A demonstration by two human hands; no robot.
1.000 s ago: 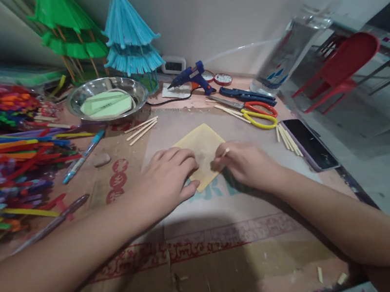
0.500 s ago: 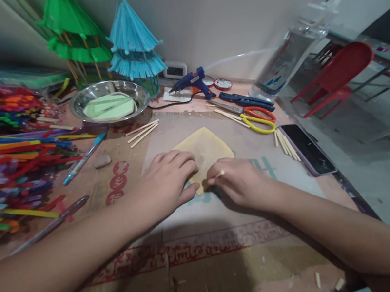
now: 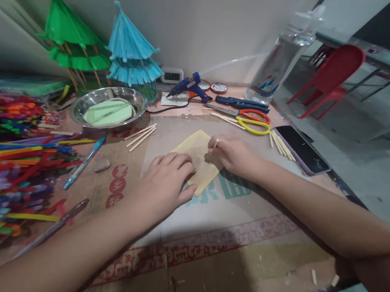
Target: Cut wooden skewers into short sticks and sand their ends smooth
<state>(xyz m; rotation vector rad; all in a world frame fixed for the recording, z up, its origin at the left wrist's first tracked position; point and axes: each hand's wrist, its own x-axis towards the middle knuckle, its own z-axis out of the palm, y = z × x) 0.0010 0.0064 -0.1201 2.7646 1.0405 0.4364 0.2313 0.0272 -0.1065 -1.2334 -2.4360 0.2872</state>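
A pale yellow sheet [image 3: 198,141] with angled edges lies on a whitish printed surface in the middle of the table. My left hand [image 3: 170,177] rests flat over its left part, fingers stretched and thumb apart. At the sheet's right side, my right hand [image 3: 231,152] is closed in a pinch on a short thin wooden stick [image 3: 216,143]. Only a bit of that stick shows past the fingers. Beyond the hands lie several wooden sticks [image 3: 142,135]. More short sticks [image 3: 281,146] are bunched right of my right hand.
Yellow-and-red-handled scissors [image 3: 255,124], a blue glue gun [image 3: 187,87] and a phone [image 3: 302,149] lie at the right and back. A metal bowl [image 3: 77,116] holds pale green pieces. Pipe cleaners [image 3: 8,180] crowd the left; a clear bottle [image 3: 273,67] stands at back right.
My right hand has moved away from me along the sheet's right side, from its near corner, still pinching the stick. My left hand stays on the sheet. The view has shifted slightly.
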